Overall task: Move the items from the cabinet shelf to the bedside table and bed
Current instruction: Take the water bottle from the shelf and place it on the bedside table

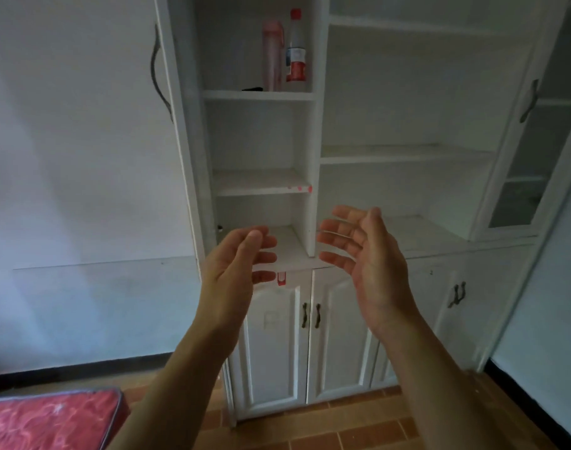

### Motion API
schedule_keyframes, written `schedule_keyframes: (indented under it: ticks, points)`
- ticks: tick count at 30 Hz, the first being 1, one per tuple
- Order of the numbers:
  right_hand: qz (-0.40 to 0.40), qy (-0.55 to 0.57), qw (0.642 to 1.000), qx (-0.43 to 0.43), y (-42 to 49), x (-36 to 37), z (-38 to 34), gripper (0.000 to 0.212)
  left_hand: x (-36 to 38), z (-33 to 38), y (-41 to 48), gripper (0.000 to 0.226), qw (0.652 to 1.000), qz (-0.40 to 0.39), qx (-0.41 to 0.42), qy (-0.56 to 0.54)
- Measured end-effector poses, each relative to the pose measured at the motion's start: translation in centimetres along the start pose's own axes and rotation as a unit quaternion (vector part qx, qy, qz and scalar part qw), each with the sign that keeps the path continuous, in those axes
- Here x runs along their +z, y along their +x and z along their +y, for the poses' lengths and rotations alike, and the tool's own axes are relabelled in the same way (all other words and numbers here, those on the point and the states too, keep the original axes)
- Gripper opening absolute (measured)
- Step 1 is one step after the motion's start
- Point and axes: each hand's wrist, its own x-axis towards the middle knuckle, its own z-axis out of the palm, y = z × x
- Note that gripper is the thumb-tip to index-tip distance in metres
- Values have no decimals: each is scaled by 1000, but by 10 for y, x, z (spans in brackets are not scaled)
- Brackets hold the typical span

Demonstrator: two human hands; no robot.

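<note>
A pink bottle (272, 55) and a clear bottle with a red cap and red label (296, 48) stand side by side on the upper shelf (261, 95) of a white cabinet. A small flat black thing (252, 89) lies on that shelf, left of the bottles. My left hand (237, 264) and my right hand (363, 254) are raised in front of the lowest open shelf, palms facing each other, fingers spread, holding nothing. Both hands are well below the bottles.
The cabinet has bare lower shelves (261, 183), wide open shelves on the right (404, 154), a glass door (521, 177) at far right and closed doors (310, 339) below. A red mattress corner (50, 417) sits at the bottom left on a brown tiled floor.
</note>
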Motion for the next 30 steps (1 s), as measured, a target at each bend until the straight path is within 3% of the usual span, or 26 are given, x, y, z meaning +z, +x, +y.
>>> schedule_keyframes:
  ticks: [8, 19, 30]
  points:
    - [0, 6, 1000, 2, 114, -31, 19, 50, 57, -20, 105, 24, 998, 38, 33, -44]
    - [-15, 30, 999, -10, 236, -37, 63, 49, 112, -64, 220, 25, 998, 29, 38, -49]
    - [-32, 22, 997, -60, 389, 23, 97, 50, 119, -91, 380, 25, 990, 26, 83, -115]
